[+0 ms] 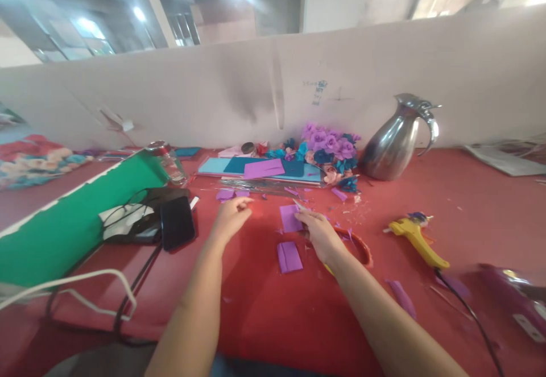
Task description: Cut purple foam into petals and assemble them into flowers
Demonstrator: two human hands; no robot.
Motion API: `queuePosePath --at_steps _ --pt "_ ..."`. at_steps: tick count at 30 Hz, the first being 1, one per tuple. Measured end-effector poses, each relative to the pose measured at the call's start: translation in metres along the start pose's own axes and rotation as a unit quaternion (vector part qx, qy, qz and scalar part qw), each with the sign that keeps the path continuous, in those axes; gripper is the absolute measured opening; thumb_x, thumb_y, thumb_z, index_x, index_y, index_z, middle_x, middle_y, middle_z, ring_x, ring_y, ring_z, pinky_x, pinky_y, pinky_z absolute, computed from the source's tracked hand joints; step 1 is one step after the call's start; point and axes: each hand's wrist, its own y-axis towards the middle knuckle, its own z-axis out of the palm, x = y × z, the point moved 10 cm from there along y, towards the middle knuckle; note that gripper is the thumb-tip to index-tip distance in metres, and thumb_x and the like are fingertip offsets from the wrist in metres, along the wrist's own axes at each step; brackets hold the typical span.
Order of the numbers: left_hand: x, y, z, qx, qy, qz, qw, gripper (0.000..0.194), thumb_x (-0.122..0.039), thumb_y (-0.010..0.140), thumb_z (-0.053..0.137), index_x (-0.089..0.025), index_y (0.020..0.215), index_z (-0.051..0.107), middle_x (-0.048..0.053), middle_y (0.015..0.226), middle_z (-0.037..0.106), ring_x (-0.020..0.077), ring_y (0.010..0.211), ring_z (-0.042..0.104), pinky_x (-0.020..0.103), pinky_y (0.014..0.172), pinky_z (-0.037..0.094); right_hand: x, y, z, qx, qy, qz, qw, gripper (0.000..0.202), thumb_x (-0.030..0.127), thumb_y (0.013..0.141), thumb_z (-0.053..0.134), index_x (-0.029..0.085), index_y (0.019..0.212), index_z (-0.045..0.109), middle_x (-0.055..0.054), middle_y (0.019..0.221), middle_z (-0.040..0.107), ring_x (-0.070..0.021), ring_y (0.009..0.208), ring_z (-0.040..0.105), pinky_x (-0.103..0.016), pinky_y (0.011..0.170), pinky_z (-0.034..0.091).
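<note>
A black phone [177, 223] lies at nine o'clock from your left hand [232, 216], which is empty, thumb and forefinger parted. A folded purple piece [290, 257] sits at six o'clock from the purple square [290, 219]. Your right hand [319, 229] touches the square's three o'clock edge; whether it's grasping, I can't tell. Orange-handled scissors [365, 253] show at its four o'clock, a yellow glue gun [420, 246] at three
</note>
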Motion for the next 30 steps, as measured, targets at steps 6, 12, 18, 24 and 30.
queuePosePath --at_steps 6,12,18,24,30 --pt "0.057 0.0 -0.048 -0.084 0.238 -0.168 0.953 0.028 -0.02 0.069 0.058 -0.021 0.092 0.073 0.013 0.096 0.069 0.0339 0.1 0.058 0.038 0.074 0.044 -0.004 -0.003 0.002 -0.002 -0.011 0.008 1.0 0.016 0.033 0.056 0.07 0.018 0.061 0.067 0.0 0.062 0.065 -0.0132 0.058 0.055 -0.024 0.053 0.041" --pt "0.05 0.009 -0.064 -0.196 0.307 -0.107 0.925 0.037 -0.026 0.082 0.048 -0.02 0.112 0.069 0.014 0.114 0.064 0.0319 0.106 0.052 0.039 0.083 0.043 -0.006 -0.005 0.003 -0.005 -0.01 0.015 1.0 0.016 0.033 0.056 0.07 0.018 0.061 0.067 0.0 0.062 0.064 -0.0135 0.059 0.055 -0.025 0.054 0.043" --pt "0.06 0.042 -0.041 -0.119 0.301 -0.074 0.943 0.03 -0.028 0.079 0.052 -0.023 0.101 0.073 0.007 0.108 0.07 0.0241 0.101 0.061 0.03 0.085 0.043 -0.01 -0.001 -0.001 -0.012 -0.012 0.026 1.0 0.016 0.033 0.057 0.07 0.019 0.064 0.067 0.001 0.062 0.062 -0.0132 0.06 0.054 -0.024 0.054 0.042" --pt "0.069 0.048 -0.046 -0.092 0.291 -0.092 0.948 0.03 -0.03 0.081 0.047 -0.025 0.092 0.075 0.006 0.098 0.074 0.0231 0.093 0.066 0.028 0.073 0.045 -0.007 -0.003 0.002 -0.005 -0.005 0.024 1.0 0.017 0.034 0.057 0.07 0.018 0.062 0.065 0.001 0.061 0.062 -0.0128 0.059 0.054 -0.024 0.054 0.042" --pt "0.067 0.053 -0.046 -0.079 0.279 -0.072 0.954 0.027 -0.029 0.073 0.056 -0.028 0.092 0.074 0.004 0.103 0.073 0.0251 0.097 0.064 0.03 0.077 0.044 -0.009 -0.004 0.007 0.008 0.001 0.034 0.999 0.016 0.032 0.056 0.071 0.018 0.059 0.063 0.002 0.058 0.06 -0.0124 0.057 0.053 -0.024 0.054 0.043"
